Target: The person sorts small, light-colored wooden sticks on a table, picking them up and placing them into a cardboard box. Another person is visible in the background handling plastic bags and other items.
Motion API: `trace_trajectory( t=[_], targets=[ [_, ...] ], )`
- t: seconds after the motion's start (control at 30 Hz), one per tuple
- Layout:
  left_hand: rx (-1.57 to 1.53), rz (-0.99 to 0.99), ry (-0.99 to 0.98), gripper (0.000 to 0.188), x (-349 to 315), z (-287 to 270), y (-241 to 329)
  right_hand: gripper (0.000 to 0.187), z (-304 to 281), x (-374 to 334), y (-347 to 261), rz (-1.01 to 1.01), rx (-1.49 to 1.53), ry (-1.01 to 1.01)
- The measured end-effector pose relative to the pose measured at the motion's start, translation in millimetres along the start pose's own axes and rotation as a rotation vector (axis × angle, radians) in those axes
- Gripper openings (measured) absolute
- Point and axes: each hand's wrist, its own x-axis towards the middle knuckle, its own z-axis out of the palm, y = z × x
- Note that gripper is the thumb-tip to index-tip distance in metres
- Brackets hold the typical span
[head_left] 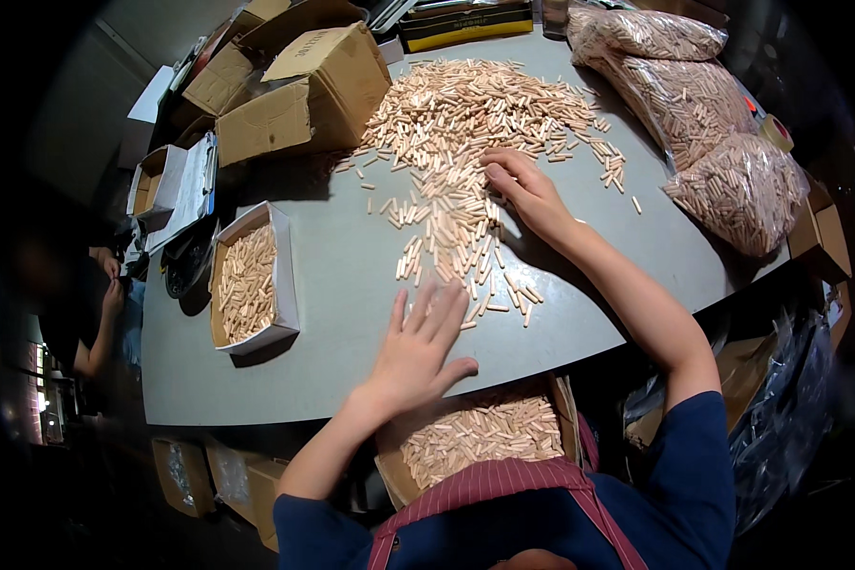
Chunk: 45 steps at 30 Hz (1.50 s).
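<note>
A large heap of short wooden dowel pins (484, 104) covers the far middle of the table, and a looser trail of them runs toward me. My left hand (418, 347) is open, palm down, its fingers spread and slightly blurred at the near end of the trail. Over the right edge of the trail, my right hand (530, 195) has its fingers loosely bent and apart from the palm, touching or just above the pins; no pin shows in its grip. Below the table's near edge, a cardboard box (572, 418) full of dowel pins sits against my apron.
A white box (288, 275) of dowel pins stands at the left of the grey table (351, 380). Crumpled cardboard boxes (337, 95) lie at the back left. Bulging clear bags (736, 190) of pins line the right edge, beside a tape roll (777, 133). Another person's hands (112, 275) show far left.
</note>
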Motion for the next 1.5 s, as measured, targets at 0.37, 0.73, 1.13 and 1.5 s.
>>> trace_trajectory(
  t=[0.37,0.73,1.13,1.5],
  targets=[
    [-0.105,-0.271,0.035,0.108,-42.0,1.9,-2.8,0.042,-1.4,0.0,-3.7,0.157,0.043,0.042],
    [-0.051,-0.422,-0.016,0.117,-93.3,3.1,-12.7,0.043,2.7,-1.7,6.7,0.126,0.024,0.045],
    [-0.064,-0.346,0.019,0.105,-71.1,-0.6,2.0,0.04,-2.9,-1.4,17.8,0.177,0.043,0.004],
    [-0.468,-0.348,0.522,0.034,-34.3,6.3,-6.8,0.032,-7.0,-2.2,25.7,0.046,-0.056,-0.005]
  ],
)
